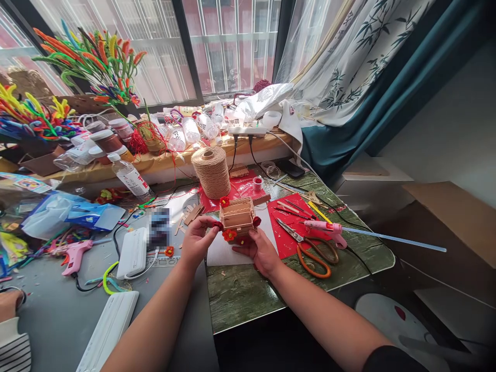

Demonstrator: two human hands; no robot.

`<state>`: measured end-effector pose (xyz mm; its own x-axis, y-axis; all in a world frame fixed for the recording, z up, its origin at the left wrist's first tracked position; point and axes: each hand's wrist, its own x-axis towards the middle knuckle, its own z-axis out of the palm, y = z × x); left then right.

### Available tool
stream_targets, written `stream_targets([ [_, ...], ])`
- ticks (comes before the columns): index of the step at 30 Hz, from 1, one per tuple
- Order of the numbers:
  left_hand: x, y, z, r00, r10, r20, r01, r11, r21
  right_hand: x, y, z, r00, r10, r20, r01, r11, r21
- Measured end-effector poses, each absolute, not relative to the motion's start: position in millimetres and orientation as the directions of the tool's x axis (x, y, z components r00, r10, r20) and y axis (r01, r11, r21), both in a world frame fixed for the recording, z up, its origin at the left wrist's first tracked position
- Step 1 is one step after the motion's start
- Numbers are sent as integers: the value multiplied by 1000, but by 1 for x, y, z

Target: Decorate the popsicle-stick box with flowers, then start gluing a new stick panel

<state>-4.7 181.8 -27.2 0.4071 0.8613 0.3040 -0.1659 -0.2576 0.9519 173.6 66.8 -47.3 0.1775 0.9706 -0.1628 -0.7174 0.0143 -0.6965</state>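
Observation:
A small tan wooden box (237,213) with open compartments is held up over a white sheet. Orange-red flowers (229,235) with yellow centres decorate its left side, and a dark red rosette (257,221) sits at its right edge. My left hand (197,242) is closed, thumb and forefinger pinching the left front corner by another dark red rosette. From below and the right, my right hand (263,252) grips the box, its thumb on the right side. The fingertips beneath the box are partly hidden.
Scissors (306,248) and a pink glue gun (325,230) with a long glue stick lie right, on red sheets. Behind stands a twine spool (212,173). At left are another pink glue gun (75,254), power strips (134,253) and a person's striped sleeve (14,346).

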Motion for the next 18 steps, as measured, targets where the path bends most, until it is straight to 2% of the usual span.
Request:
stream_targets([
  [6,-4,188,-29,303,918,257,-222,-194,955,178,73,-49,117,962,-247,-802,-55,-595],
  [10,-8,203,-36,267,934,239,-144,-207,968,187,76,-40,54,940,-336,-832,-143,-536],
  [15,-12,216,-43,241,949,201,-18,-202,979,191,75,-33,-38,913,-407,-782,-280,-556],
  [18,-12,218,-45,238,949,205,6,-212,977,190,70,-31,-32,909,-416,-748,-298,-593],
])
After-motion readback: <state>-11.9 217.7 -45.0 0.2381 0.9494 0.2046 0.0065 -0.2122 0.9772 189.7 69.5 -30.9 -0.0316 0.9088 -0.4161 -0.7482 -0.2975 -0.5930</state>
